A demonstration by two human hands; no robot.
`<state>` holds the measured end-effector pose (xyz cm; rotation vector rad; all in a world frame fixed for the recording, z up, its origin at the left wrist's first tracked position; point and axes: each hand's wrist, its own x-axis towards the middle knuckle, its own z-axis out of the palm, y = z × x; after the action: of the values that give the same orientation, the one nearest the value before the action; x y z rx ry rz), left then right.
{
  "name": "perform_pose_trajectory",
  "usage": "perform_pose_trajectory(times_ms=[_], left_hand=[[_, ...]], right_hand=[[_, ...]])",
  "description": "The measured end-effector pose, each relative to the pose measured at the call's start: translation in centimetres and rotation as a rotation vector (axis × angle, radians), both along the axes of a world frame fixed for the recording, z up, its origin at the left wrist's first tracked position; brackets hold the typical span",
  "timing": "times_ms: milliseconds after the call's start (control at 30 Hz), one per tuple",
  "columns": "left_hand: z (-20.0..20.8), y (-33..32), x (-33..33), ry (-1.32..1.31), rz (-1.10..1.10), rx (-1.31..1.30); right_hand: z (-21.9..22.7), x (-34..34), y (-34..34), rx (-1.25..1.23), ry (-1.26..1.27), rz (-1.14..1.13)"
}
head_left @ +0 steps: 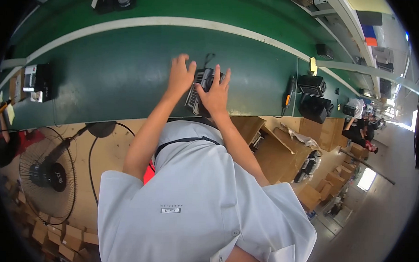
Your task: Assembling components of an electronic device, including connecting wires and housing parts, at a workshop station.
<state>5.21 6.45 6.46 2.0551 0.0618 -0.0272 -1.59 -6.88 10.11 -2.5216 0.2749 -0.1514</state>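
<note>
black device (202, 87) half hidden under right hand (215, 96)

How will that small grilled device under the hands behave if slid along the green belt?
The grilled device looks rigid and lies flat, so it probably won't roll or tip. Both the left hand and right hand touch it. The green belt looks smooth, so it likely slides easily.

Floor fan (49, 174) below the green bench (119, 77) — cardboard boxes (53, 238) underneath.

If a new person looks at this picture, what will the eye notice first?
First, the two bare hands at the centre: the left hand and the right hand rest on a small black device with a grille on the long green conveyor belt. Next, a black floor fan stands at lower left.
</note>
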Motion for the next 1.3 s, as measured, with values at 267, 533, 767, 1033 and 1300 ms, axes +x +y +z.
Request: perform_pose_trajectory(times_ms=[267, 533, 767, 1033, 1300], left_hand=[[0.8, -3.5, -6.5, 0.247, -0.147, 0.048], [2.4, -3.8, -4.1, 0.12, -0.08, 0.539], [-0.6, -2.9, -2.9, -0.026, 0.164, 0.328], [-0.6, -2.8, -1.2, 0.094, 0.102, 0.417], [-1.4, -2.7, -3.4, 0.034, 0.102, 0.402]], right_hand=[[-0.3, 6.3, -4.7, -0.1, 0.375, -0.176], [-5.2, 1.0, -9.2, 0.178, 0.315, -0.328], [-2.9, 3.7, -7.1, 0.258, 0.238, -0.191], [-3.7, 3.1, -7.1, 0.18, 0.189, -0.144], [-4.5, 1.4, -7.1, 0.186, 0.143, -0.132]])
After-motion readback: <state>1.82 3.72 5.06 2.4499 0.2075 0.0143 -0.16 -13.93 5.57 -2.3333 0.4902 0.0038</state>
